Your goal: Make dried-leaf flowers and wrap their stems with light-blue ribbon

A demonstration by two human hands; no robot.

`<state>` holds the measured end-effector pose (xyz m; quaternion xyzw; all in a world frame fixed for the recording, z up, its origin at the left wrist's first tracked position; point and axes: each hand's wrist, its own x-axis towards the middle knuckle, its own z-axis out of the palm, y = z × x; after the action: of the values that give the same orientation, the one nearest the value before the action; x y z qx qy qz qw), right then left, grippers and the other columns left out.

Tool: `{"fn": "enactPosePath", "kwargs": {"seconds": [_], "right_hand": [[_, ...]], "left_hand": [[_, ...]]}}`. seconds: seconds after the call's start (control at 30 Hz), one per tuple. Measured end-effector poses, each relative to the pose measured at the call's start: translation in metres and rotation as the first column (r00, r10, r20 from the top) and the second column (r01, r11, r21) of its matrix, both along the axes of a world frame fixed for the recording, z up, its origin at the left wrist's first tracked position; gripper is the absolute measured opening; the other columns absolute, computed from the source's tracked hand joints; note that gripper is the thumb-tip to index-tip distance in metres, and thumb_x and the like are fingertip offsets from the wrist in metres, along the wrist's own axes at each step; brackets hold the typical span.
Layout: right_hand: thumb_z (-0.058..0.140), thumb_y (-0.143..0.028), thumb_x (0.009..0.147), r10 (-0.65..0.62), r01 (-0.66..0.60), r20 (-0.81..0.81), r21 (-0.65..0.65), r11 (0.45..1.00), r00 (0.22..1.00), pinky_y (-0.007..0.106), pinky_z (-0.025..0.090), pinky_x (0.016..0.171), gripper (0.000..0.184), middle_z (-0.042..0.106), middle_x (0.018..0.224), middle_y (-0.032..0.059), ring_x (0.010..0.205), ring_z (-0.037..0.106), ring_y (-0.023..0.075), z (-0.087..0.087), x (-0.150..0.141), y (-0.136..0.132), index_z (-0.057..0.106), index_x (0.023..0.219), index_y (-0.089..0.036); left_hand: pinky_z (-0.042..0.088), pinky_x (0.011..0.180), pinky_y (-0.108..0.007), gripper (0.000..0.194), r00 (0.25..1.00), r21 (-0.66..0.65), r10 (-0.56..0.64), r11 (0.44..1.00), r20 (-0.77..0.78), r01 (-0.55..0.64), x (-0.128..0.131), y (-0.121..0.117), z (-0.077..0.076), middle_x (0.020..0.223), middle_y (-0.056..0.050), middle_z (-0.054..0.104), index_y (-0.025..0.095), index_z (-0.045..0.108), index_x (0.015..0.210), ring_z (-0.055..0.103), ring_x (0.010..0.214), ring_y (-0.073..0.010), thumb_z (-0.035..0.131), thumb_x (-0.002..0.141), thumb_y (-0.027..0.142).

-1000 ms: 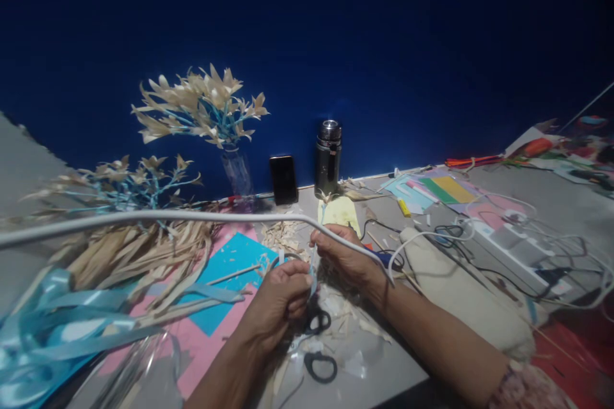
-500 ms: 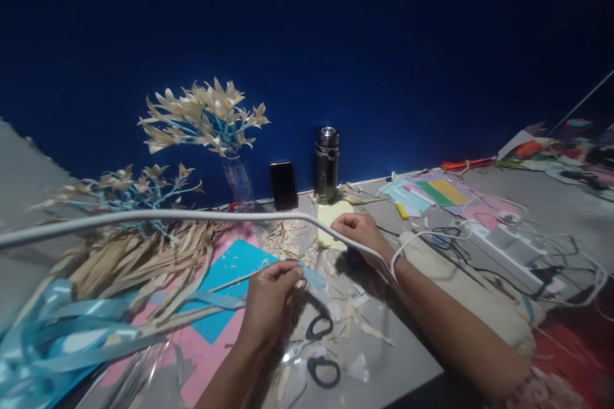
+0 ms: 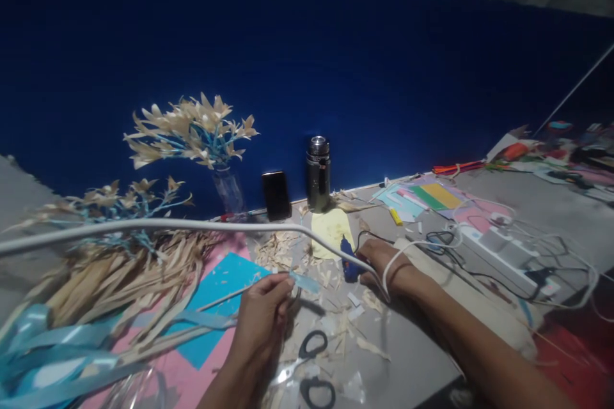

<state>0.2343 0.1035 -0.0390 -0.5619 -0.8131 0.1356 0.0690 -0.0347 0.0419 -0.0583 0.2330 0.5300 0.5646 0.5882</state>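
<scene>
My left hand (image 3: 266, 307) is closed, thumb and fingertips pinching a light blue ribbon (image 3: 306, 282) whose short end sticks out to the right. A thin pale stick (image 3: 225, 300) runs into the same hand from the left. Curled at the side of a blue glue gun (image 3: 349, 262) is my right hand (image 3: 378, 262); its fingertips are partly hidden behind the gun and a white cable. Below my left hand, black-handled scissors (image 3: 311, 358) lie among scraps. A yellow paper (image 3: 330, 230) lies just beyond the glue gun.
A thick white cable (image 3: 192, 224) crosses in front of my hands. Dried-husk flowers stand in a clear vase (image 3: 229, 192), beside a phone (image 3: 276, 195) and a flask (image 3: 318, 172). Husk strips (image 3: 110, 275) and coiled ribbon lie left; a power strip (image 3: 494, 255) lies right.
My right hand has moved from over the yellow paper down and toward me, to the glue gun, which now shows more. My left hand keeps its pinch on the ribbon. The view has shifted slightly.
</scene>
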Motion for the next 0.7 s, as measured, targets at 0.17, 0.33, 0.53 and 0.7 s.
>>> {"fn": "enactPosePath", "kwargs": {"seconds": [0.17, 0.33, 0.53, 0.7], "right_hand": [[0.076, -0.023, 0.076, 0.074, -0.070, -0.042, 0.090, 0.994, 0.996, 0.036, 0.046, 0.083, 0.024, 0.067, 0.104, 0.0125, 0.097, 0.062, 0.0296, -0.022, 0.011, 0.008, 0.075, 0.099, -0.016], [0.072, -0.023, 0.077, 0.109, -0.033, -0.441, 0.176, 0.984, 0.891, 0.046, 0.047, 0.094, 0.034, 0.068, 0.111, 0.0123, 0.103, 0.061, 0.0317, -0.028, 0.020, 0.004, 0.070, 0.111, -0.018], [0.073, -0.033, 0.084, 0.188, -0.343, -0.807, -0.018, 0.939, 0.560, 0.040, 0.053, 0.078, 0.034, 0.074, 0.104, 0.0122, 0.090, 0.068, 0.0287, 0.008, -0.002, -0.020, 0.075, 0.115, -0.021], [0.067, -0.029, 0.083, 0.277, -0.427, -0.773, 0.009, 0.904, 0.571, 0.027, 0.047, 0.059, 0.016, 0.068, 0.076, 0.0045, 0.069, 0.061, 0.0196, 0.019, -0.032, -0.023, 0.076, 0.091, -0.019]], "left_hand": [[0.021, 0.036, -0.013, 0.039, 1.000, 0.002, 0.004, 1.000, 0.016, -0.004, 0.001, 0.000, 0.002, 0.041, 0.010, 0.045, 0.016, 0.068, 0.080, 0.032, 0.034, -0.0029, 0.093, 0.058, 0.036], [0.021, 0.035, -0.014, 0.039, 1.000, -0.006, 0.028, 1.000, 0.002, -0.028, 0.003, -0.001, 0.002, 0.040, 0.010, 0.043, 0.016, 0.068, 0.080, 0.031, 0.033, -0.0035, 0.092, 0.058, 0.038], [0.022, 0.037, -0.015, 0.036, 0.999, 0.027, 0.041, 0.999, -0.001, -0.041, 0.004, 0.000, -0.003, 0.043, 0.009, 0.045, 0.015, 0.070, 0.083, 0.034, 0.034, -0.0033, 0.091, 0.060, 0.033], [0.022, 0.036, -0.015, 0.029, 0.999, 0.026, 0.030, 0.999, 0.013, -0.031, 0.004, -0.001, -0.002, 0.043, 0.009, 0.044, 0.015, 0.070, 0.081, 0.033, 0.034, -0.0037, 0.088, 0.064, 0.030]]}}
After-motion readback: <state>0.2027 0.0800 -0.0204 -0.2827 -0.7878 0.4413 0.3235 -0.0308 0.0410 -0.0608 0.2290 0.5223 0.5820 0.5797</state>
